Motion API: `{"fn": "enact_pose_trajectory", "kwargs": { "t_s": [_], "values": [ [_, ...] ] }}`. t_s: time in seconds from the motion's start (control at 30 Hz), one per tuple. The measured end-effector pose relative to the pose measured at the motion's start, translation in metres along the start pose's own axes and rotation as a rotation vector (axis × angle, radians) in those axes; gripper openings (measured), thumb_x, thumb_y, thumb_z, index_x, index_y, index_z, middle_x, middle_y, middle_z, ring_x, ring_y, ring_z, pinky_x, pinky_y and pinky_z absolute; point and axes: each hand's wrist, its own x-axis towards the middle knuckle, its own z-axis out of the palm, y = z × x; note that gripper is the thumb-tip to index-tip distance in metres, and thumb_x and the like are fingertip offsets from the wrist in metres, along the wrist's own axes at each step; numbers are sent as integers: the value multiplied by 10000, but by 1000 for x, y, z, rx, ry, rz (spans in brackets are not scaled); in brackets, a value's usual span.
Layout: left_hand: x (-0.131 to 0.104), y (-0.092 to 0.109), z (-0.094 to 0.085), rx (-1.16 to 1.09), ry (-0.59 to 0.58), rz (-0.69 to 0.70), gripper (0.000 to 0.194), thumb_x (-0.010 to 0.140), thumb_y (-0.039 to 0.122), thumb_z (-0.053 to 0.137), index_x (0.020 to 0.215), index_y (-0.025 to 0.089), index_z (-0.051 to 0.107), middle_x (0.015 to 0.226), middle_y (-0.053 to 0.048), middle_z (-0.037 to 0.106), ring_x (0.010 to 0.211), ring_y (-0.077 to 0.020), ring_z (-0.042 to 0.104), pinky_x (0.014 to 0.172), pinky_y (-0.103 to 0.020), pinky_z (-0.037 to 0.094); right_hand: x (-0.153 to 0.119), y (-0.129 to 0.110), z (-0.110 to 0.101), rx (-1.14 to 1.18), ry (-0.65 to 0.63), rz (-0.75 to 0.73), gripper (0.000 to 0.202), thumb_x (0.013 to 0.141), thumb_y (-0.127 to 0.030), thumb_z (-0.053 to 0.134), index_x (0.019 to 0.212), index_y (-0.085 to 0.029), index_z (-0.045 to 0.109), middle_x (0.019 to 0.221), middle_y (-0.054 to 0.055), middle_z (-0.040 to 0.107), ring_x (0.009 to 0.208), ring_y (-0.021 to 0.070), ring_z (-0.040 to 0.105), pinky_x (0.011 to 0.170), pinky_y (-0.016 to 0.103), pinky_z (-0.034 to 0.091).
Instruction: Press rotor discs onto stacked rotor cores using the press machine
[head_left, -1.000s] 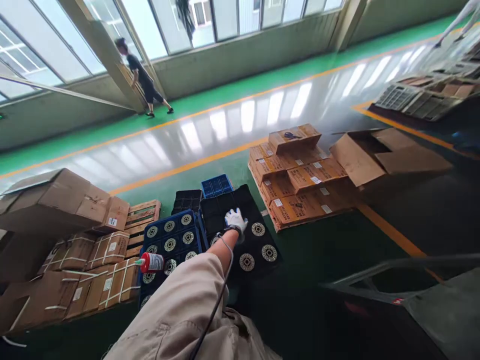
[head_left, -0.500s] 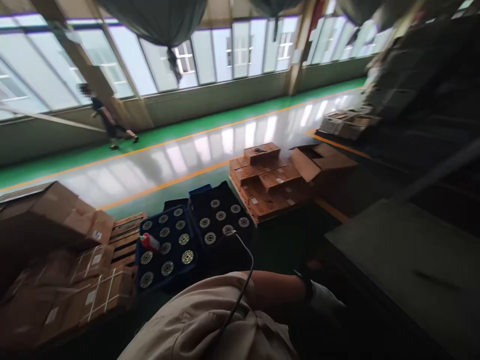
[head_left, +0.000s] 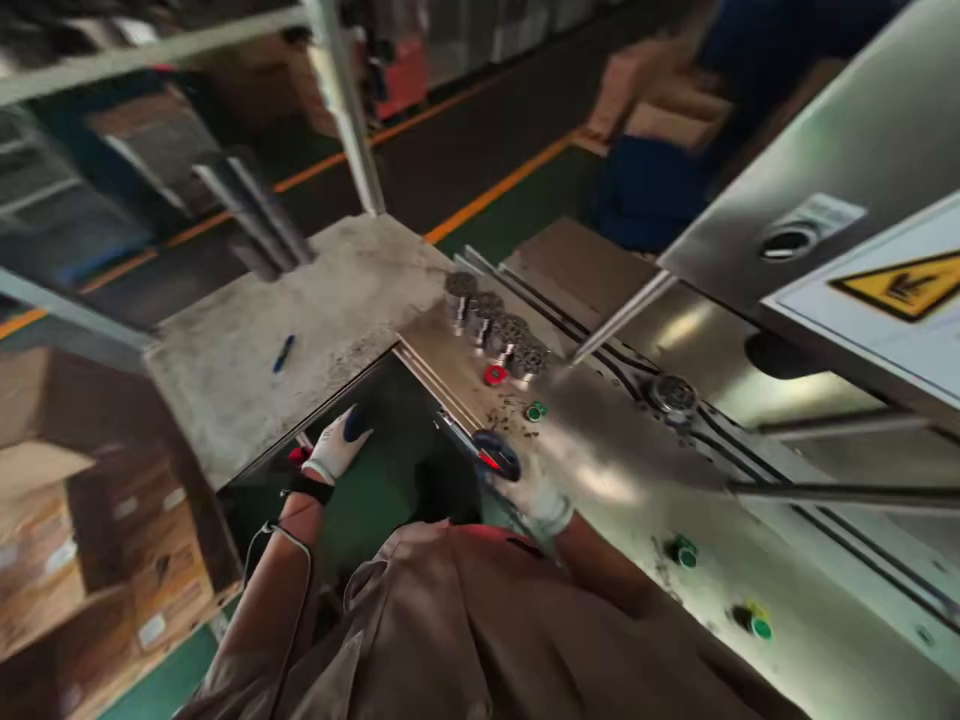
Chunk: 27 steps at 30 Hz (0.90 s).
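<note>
My left hand [head_left: 339, 443], in a white glove with dark blue fingertips, hangs over the dark gap beside the bench, thumb and fingers apart and nothing visible in them. A red object [head_left: 298, 455] shows just behind its wrist. At the metal worktop's [head_left: 600, 465] edge my right hand [head_left: 538, 495], also gloved, is closed around a slim hand tool [head_left: 456, 432] with a metal end and some red at the grip; blur hides its exact kind. Close by on the worktop are a red round button [head_left: 495, 375] and a green button [head_left: 535, 411].
Several round metal parts [head_left: 510, 338] stand in a row on the worktop. Another round part [head_left: 673, 396] sits between rails under the machine housing [head_left: 840, 180]. A blue pen [head_left: 283, 353] lies on the side table [head_left: 225, 390]. Cardboard boxes [head_left: 142, 560] are stacked at left.
My view has swung from the windows, crates and boxes to the machine and its bench. Both hands now show in front of me, the right one holding a tool.
</note>
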Motion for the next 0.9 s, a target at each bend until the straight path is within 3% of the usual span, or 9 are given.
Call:
{"fn": "enact_pose_trajectory", "kwargs": {
  "t_s": [0.1, 0.17, 0.23, 0.33, 0.43, 0.53, 0.6, 0.73, 0.9],
  "values": [
    [46, 28, 14, -97, 24, 132, 604, 794, 446, 682, 1323, 159, 641, 1350, -149, 695, 1324, -323, 620, 1216, -503, 433, 48, 5, -34, -197, 392, 24, 486, 834, -554, 735, 1195, -233, 684, 1154, 100, 766, 1051, 285, 735, 970, 481, 623],
    [65, 59, 22, -187, -62, 246, 632, 803, 421, 688, 1369, 148, 621, 1305, -151, 715, 1243, -305, 673, 1166, -468, 492, 90, 14, -49, -369, 524, 62, 664, 742, -517, 805, 1295, -198, 622, 1271, 136, 719, 1157, 310, 691, 1058, 528, 571],
    [76, 91, 28, -264, -195, 341, 656, 826, 413, 690, 1420, 150, 595, 1240, -141, 740, 1144, -283, 718, 1079, -423, 559, 129, 28, -54, -531, 489, 147, 831, 612, -477, 876, 1322, -148, 597, 1302, 186, 691, 1185, 352, 661, 1072, 566, 546],
    [82, 132, 39, -334, -313, 425, 626, 843, 411, 707, 1413, 167, 615, 1176, -125, 756, 1070, -266, 739, 1034, -398, 578, 156, 45, -51, -730, 353, 303, 793, 556, -412, 888, 1241, -99, 639, 1207, 224, 707, 1129, 384, 654, 1045, 564, 537],
    [77, 161, 63, -538, -417, 429, 702, 817, 422, 768, 1447, 175, 582, 1215, -126, 739, 1131, -264, 718, 1086, -403, 549, 136, 38, -44, -819, 398, 277, 790, 601, -437, 852, 1260, -69, 620, 1210, 237, 687, 1136, 399, 627, 1048, 561, 509],
    [62, 190, 96, -880, -632, 323, 965, 745, 441, 857, 1575, 226, 416, 1439, -135, 630, 1303, -273, 636, 1119, -389, 534, 96, 11, -44, -829, 563, 155, 835, 663, -558, 797, 1303, -72, 572, 1212, 232, 661, 1132, 410, 598, 1043, 599, 478],
    [49, 211, 116, -1017, -762, 247, 1064, 727, 443, 884, 1619, 270, 329, 1528, -120, 564, 1372, -283, 588, 1148, -396, 519, 72, -7, -51, -814, 581, 77, 807, 711, -593, 754, 1310, -89, 556, 1207, 223, 652, 1120, 405, 594, 1032, 607, 477],
    [25, 247, 143, -975, -881, 155, 1038, 734, 440, 892, 1607, 254, 362, 1489, -113, 607, 1365, -335, 595, 1148, -467, 531, 41, -14, -70, -735, 465, -18, 767, 754, -553, 741, 1338, -100, 537, 1250, 226, 645, 1162, 395, 604, 1030, 580, 515],
    [4, 263, 173, -842, -887, 139, 911, 742, 449, 876, 1526, 200, 484, 1426, -136, 652, 1304, -318, 642, 1089, -436, 574, 7, 18, -95, -497, 427, 33, 751, 723, -489, 790, 1342, -156, 526, 1228, 175, 683, 1108, 337, 678, 966, 499, 597]
  ]
}}
